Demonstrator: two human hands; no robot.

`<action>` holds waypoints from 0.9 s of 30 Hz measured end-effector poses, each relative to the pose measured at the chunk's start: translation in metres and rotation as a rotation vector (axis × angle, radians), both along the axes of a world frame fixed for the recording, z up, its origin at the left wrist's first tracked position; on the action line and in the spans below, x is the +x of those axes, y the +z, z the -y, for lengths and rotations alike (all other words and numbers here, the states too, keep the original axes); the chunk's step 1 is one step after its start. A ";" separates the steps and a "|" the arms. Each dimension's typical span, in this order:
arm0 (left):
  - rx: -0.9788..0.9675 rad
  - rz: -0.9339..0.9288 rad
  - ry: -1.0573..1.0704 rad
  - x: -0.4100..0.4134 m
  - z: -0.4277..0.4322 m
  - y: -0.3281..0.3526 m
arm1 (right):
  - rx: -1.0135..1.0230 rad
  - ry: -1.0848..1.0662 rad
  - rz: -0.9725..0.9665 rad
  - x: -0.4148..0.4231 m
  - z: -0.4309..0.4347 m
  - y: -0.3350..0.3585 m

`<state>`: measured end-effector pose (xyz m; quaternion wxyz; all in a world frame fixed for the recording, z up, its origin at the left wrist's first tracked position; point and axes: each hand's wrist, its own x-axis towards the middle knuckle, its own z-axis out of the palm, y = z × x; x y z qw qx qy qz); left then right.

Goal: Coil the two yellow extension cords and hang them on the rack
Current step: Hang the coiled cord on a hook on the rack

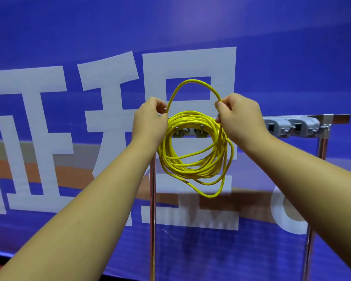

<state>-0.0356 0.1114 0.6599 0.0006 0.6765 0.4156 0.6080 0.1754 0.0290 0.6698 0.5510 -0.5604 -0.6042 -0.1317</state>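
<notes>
Both grips, left hand [150, 120] and right hand [240, 118], pinch one loop of the thin yellow coiled cord [190, 116]. They hold it wide, I think, so it can slip onto the shiny metal rack [292, 126].

One view, head-worn, wide-angle (straight edges bow near the borders). Faces forward, square onto a blue banner [272, 57] filling the frame. Near: outstretched arms reach the rack [292, 125], its bar running from centre to 3 o'clock, legs leaving at 6 and 5. Forearms enter from 7 and 4 o'clock; left hand [148, 120] and right hand [239, 118], pinching the yellow cord [190, 116], sit just above centre.
</notes>
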 end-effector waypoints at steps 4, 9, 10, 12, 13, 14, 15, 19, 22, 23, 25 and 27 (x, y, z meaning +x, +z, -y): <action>0.008 -0.107 -0.057 0.006 0.002 -0.002 | 0.020 -0.020 -0.006 0.004 -0.003 0.015; 0.068 -0.239 -0.041 0.005 -0.004 -0.012 | 0.006 -0.085 0.019 0.006 -0.003 0.026; 0.069 -0.249 -0.030 0.005 -0.006 -0.013 | -0.004 -0.090 0.035 0.007 -0.004 0.025; 0.071 -0.278 -0.014 0.004 -0.007 -0.014 | 0.004 -0.100 0.077 0.011 -0.004 0.021; 0.075 -0.302 -0.010 0.004 -0.007 -0.015 | 0.030 -0.106 0.106 0.014 -0.003 0.019; 0.081 -0.328 -0.005 0.005 -0.007 -0.015 | 0.066 -0.115 0.148 0.017 -0.003 0.017; 0.083 -0.349 0.002 0.006 -0.006 -0.016 | 0.102 -0.126 0.200 0.019 -0.001 0.016; 0.082 -0.381 0.015 0.010 -0.003 -0.023 | 0.166 -0.197 0.395 0.021 0.007 0.015; 0.076 -0.365 0.007 0.010 -0.004 -0.029 | 0.139 -0.240 0.474 0.021 0.010 0.016; 0.071 -0.354 0.006 0.010 -0.004 -0.031 | 0.115 -0.226 0.498 0.021 0.010 0.016; 0.064 -0.345 0.019 0.009 -0.004 -0.034 | 0.048 -0.177 0.536 0.022 0.011 0.015; 0.055 -0.354 0.050 0.007 -0.005 -0.037 | -0.018 -0.160 0.572 0.022 0.012 0.012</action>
